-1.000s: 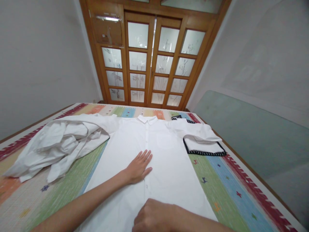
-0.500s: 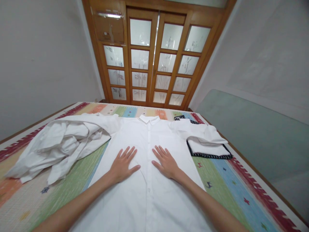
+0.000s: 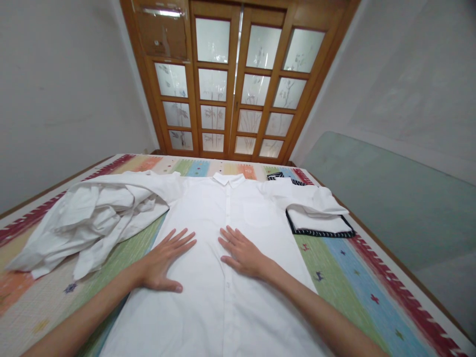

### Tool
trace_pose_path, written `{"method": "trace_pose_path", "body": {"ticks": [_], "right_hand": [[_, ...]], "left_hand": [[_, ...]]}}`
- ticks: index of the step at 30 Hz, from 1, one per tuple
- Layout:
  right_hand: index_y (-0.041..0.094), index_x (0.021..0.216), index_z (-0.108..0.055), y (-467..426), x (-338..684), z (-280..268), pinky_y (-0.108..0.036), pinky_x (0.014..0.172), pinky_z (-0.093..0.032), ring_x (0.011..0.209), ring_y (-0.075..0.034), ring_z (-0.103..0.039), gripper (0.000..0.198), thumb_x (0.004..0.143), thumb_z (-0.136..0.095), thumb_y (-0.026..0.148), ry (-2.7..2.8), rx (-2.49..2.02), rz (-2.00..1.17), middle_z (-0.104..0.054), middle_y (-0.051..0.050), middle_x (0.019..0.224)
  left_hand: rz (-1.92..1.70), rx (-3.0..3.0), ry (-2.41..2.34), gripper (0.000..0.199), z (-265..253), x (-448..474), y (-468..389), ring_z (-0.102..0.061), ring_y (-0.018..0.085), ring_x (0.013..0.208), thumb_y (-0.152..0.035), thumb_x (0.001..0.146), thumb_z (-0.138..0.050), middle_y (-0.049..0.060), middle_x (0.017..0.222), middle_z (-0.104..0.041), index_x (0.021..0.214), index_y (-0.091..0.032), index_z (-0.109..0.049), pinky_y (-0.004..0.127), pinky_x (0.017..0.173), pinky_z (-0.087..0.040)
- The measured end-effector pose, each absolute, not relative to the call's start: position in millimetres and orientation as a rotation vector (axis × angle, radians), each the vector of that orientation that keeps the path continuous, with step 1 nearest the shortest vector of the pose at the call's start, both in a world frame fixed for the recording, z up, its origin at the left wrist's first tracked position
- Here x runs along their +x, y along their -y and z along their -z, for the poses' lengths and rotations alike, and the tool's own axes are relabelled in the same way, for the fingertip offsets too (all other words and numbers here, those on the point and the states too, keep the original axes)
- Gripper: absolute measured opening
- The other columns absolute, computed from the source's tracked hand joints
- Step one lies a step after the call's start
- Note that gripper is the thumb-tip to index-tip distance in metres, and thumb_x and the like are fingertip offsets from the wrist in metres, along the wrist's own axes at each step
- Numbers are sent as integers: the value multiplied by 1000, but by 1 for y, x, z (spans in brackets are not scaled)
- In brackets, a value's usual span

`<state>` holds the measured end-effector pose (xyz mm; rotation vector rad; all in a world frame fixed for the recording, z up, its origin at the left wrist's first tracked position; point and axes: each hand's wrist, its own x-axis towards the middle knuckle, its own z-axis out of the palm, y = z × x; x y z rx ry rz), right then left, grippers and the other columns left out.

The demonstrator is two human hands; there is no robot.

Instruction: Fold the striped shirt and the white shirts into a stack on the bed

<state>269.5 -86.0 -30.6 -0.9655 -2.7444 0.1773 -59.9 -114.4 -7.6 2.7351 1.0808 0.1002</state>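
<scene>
A white button-up shirt (image 3: 260,218) lies spread front side up, its collar at the far end and its button strip running down the middle. My left hand (image 3: 165,263) rests on the left part of the shirt front, palm down, fingers spread and thumb stuck out. On the button strip lies my right hand (image 3: 241,253), flat with its fingers stretched. Neither hand holds anything. The shirt's left sleeve meets a crumpled heap of white cloth (image 3: 100,213). Its right sleeve (image 3: 312,201) lies over a folded white cloth with a black patterned edge (image 3: 323,230).
Beneath everything is a striped, multicoloured cover (image 3: 360,282) with small motifs. A pale green rounded panel (image 3: 372,198) stands along the right wall. Wooden doors with frosted panes (image 3: 213,84) close off the far end.
My left hand has slid left and a little nearer to me across the shirt. The right hand has shifted slightly left onto the button strip. The view has tilted a little.
</scene>
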Motion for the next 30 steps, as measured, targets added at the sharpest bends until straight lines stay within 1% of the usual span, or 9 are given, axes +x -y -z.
{"method": "trace_pose_path", "body": {"ticks": [3, 5, 8, 10, 11, 15, 18, 24, 30], "right_hand": [[15, 147, -41, 90, 261, 31, -48, 119, -23, 147, -25, -21, 52, 100, -41, 38, 2747, -956, -220, -34, -11, 156], [16, 145, -44, 88, 261, 33, -48, 119, -24, 147, -24, -24, 48, 101, -39, 34, 2722, -973, -231, -37, -10, 155], [20, 144, -45, 85, 262, 36, -47, 119, -25, 146, -22, -25, 46, 100, -40, 32, 2684, -972, -228, -39, -8, 154], [22, 145, -45, 85, 263, 38, -47, 119, -25, 146, -22, -26, 47, 99, -41, 31, 2670, -975, -219, -39, -6, 153], [22, 145, -45, 85, 262, 38, -47, 119, -25, 146, -21, -26, 47, 98, -42, 31, 2666, -982, -216, -39, -6, 153], [21, 144, -47, 87, 260, 37, -47, 119, -25, 145, -22, -28, 48, 98, -42, 30, 2672, -1010, -214, -40, -6, 153], [21, 145, -46, 87, 260, 37, -47, 119, -25, 145, -22, -28, 48, 98, -41, 29, 2673, -1003, -212, -39, -6, 153], [23, 146, -45, 87, 260, 39, -47, 119, -24, 145, -21, -28, 48, 98, -40, 30, 2673, -1019, -211, -39, -5, 154], [20, 144, -46, 88, 261, 38, -46, 119, -24, 145, -21, -28, 47, 99, -39, 30, 2676, -1030, -212, -39, -5, 154]], "left_hand": [[-146, 2706, -1128, 100, 3, -56, 124, -25, 34, 146, -76, 74, -56, 14, 156, -33, 154, -25, -24, 56, 118, -15], [-192, 2705, -1156, 86, -2, -46, 135, -35, 33, 141, -70, 77, -57, 15, 151, -42, 147, -23, -38, 53, 116, -23], [-207, 2711, -1152, 60, -10, -26, 156, -57, 29, 116, -66, 77, -60, 15, 127, -61, 115, -19, -62, 43, 101, -43], [-175, 2706, -1290, 46, -10, -15, 167, -62, 25, 95, -63, 82, -56, 12, 106, -66, 93, -19, -64, 39, 85, -49], [-159, 2693, -1442, 43, -9, -12, 170, -62, 25, 89, -59, 86, -51, 12, 99, -65, 88, -18, -63, 38, 80, -50], [-37, 2428, -2258, 42, 2, -14, 176, -61, 30, 89, -45, 97, -34, 16, 93, -63, 90, -14, -62, 35, 66, -48], [63, 2208, -2580, 48, 5, -20, 179, -62, 32, 87, -41, 99, -24, 18, 91, -62, 90, -12, -62, 33, 57, -45], [97, 2032, -2717, 53, -1, -25, 186, -67, 29, 72, -33, 100, -14, 20, 93, -67, 94, -12, -61, 32, 53, -46], [172, 2066, -2544, 52, 5, -42, 184, -71, 32, 73, -27, 100, -13, 19, 75, -70, 98, -10, -62, 33, 57, -48]]}}
